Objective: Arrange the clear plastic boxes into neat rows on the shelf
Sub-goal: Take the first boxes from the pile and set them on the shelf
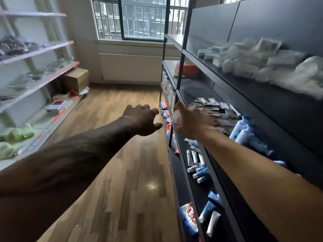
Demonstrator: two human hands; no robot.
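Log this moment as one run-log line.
right hand: grips clear plastic box | left hand: open, empty | boxes on top shelf: jumbled

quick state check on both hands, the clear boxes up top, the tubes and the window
left hand: empty, fingers loosely curled, in the air over the wooden floor
right hand: holds a small clear plastic item
pile of clear plastic boxes: jumbled, not in rows, on the upper black shelf
blue and white tubes: lying scattered
barred window: looks shut
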